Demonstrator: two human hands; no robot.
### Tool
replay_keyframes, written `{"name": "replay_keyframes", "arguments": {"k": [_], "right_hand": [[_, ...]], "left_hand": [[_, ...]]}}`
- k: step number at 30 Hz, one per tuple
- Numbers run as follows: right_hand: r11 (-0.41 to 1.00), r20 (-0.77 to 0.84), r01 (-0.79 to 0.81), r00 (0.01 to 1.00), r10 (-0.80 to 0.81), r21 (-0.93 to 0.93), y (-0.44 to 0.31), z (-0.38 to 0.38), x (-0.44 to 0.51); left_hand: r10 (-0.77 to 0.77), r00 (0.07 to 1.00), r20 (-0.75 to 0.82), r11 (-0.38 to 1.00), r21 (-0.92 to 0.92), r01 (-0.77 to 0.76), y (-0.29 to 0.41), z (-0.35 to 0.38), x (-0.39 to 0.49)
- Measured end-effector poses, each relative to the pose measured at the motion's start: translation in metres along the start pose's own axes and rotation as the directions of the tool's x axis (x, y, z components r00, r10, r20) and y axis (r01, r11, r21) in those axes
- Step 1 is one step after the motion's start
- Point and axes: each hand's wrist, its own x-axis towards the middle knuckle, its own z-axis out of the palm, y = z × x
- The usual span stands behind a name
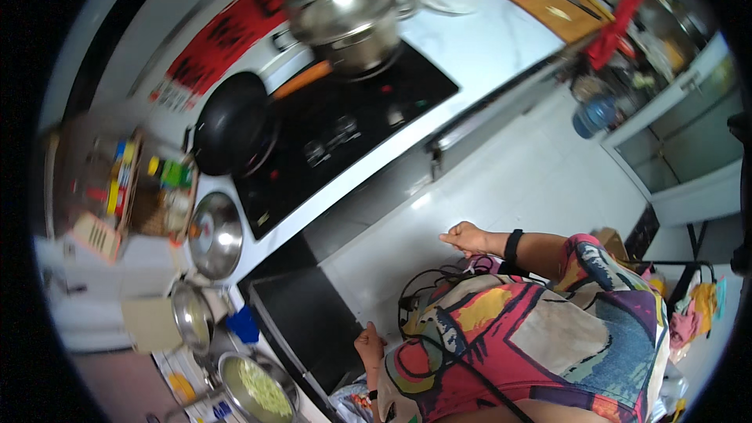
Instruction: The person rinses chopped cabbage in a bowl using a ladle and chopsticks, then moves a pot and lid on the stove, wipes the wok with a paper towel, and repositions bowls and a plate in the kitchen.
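My right hand (pixel 467 238), a black band on its wrist, hangs over the pale floor in front of my patterned shirt. Its fingers are curled in, and no object shows in it. Lower left, close to the dark cabinet front, my left hand (pixel 369 345) is also curled with nothing visible in it. Beyond both hands lies a black glass cooktop (pixel 364 123). On it stand a black wok (pixel 232 123) with a wooden handle and a lidded steel pot (pixel 361 41). A steel bowl (pixel 217 235) sits on the counter left of the cooktop.
A steel bowl of chopped pale green vegetable (pixel 264 388) is at lower left, near another steel bowl (pixel 192 317). A cutting board (pixel 540 3) with a knife (pixel 573 2) lies at upper right. A blue water jug (pixel 593 116) stands beside the glass door (pixel 681 129). A basket (pixel 147 211) holds bottles.
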Motion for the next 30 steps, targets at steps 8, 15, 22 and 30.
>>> {"name": "replay_keyframes", "arguments": {"k": [8, 15, 22, 30], "right_hand": [[0.978, -0.235, 0.179, 0.96, -0.15, 0.108, 0.097, -0.155, -0.011], [0.924, -0.436, 0.237, 0.896, -0.089, 0.3, 0.134, -0.224, -0.053], [0.889, -0.544, 0.338, 0.83, -0.126, 0.31, 0.118, -0.277, -0.073], [0.888, -0.531, 0.379, 0.824, -0.196, 0.26, 0.042, -0.368, -0.05]], "left_hand": [[0.011, 0.969, 0.248, 0.958, 0.274, -0.081, 0.037, 0.156, 0.019], [0.196, 0.905, 0.378, 0.858, 0.381, -0.345, 0.122, 0.249, 0.05], [0.172, 0.795, 0.582, 0.745, 0.451, -0.491, 0.189, 0.353, 0.065], [0.114, 0.761, 0.638, 0.768, 0.429, -0.475, 0.24, 0.427, 0.119]]}}
